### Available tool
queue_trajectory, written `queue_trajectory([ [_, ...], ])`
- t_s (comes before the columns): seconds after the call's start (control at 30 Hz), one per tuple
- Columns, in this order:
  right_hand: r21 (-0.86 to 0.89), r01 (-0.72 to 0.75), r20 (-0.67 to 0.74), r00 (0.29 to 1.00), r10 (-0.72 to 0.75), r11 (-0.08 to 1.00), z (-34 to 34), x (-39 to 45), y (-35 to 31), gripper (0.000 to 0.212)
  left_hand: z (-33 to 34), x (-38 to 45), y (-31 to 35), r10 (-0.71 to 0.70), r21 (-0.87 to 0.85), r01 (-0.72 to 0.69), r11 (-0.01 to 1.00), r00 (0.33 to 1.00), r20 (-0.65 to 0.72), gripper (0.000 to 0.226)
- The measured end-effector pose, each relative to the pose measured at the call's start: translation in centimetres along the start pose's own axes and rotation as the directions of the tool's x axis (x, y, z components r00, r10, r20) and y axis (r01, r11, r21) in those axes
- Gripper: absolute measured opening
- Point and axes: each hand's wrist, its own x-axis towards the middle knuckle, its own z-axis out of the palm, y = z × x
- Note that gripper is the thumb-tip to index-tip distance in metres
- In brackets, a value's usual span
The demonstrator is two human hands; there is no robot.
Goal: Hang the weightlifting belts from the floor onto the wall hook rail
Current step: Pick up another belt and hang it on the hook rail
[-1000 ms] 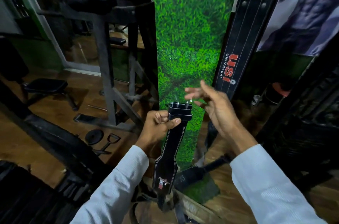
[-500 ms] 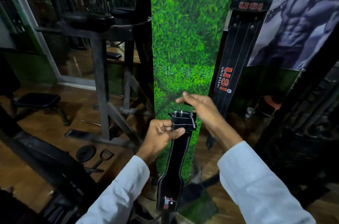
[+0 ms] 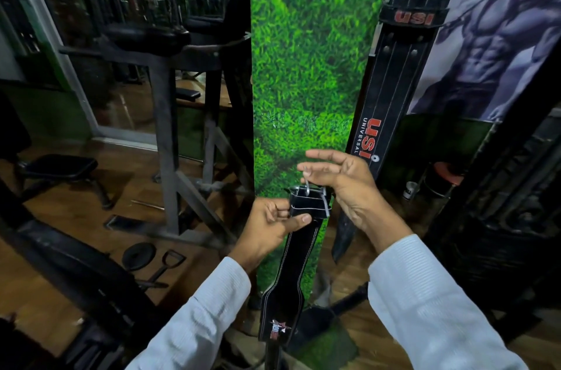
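Note:
A black weightlifting belt (image 3: pixel 291 278) with white stitching hangs straight down in front of me. My left hand (image 3: pixel 270 227) grips it just below its metal buckle (image 3: pixel 312 198). My right hand (image 3: pixel 343 184) is at the buckle, thumb and a finger pinching one of its metal prongs, the other fingers spread. A second black belt (image 3: pixel 391 90) marked USI hangs on the wall to the right, from above the frame; the hook rail is not in view.
A green grass-print panel (image 3: pixel 306 51) covers the wall ahead. A metal gym rack (image 3: pixel 164 133) and a padded bench (image 3: pixel 57 166) stand to the left. A weight plate (image 3: pixel 138 256) and a cable handle (image 3: pixel 170 260) lie on the wooden floor. Dark equipment stands at the right.
My right hand came in from open air to the buckle and now pinches a prong. The view tilted up, showing more of the hanging USI belt.

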Motion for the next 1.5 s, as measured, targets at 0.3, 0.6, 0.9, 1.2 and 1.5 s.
queue_trajectory([
  [0.3, -0.035, 0.135, 0.106, 0.986, -0.131, 0.99, -0.1, 0.1, -1.4, 0.036, 0.0, 0.4, 0.5, -0.007, 0.016, 0.007, 1.0, 1.0, -0.004, 0.01],
  [0.6, -0.581, -0.151, 0.115, 0.958, 0.264, 0.799, -2.7, 2.3, -0.4, 0.052, -0.6, 1.3, 0.6, 0.032, 0.083, -0.029, 0.996, 0.999, -0.033, 0.02],
  [0.9, -0.434, 0.161, 0.105, 0.986, -0.128, 0.886, -2.1, 5.3, -5.1, 0.022, -1.4, 5.4, 2.4, 0.007, 0.093, -0.005, 0.996, 1.0, -0.023, 0.023],
  [1.2, -0.369, 0.348, 0.054, 0.934, -0.354, 0.862, -2.2, 7.4, -10.2, 0.024, -3.6, 9.4, 12.2, 0.236, 0.125, -0.207, 0.97, 0.923, -0.305, 0.009],
  [1.5, -0.343, 0.435, -0.1, 0.864, -0.493, 0.832, -3.1, 8.8, -14.3, 0.023, 0.8, 15.2, 18.0, 0.528, 0.474, -0.468, 0.745, 0.849, 0.009, 0.036],
])
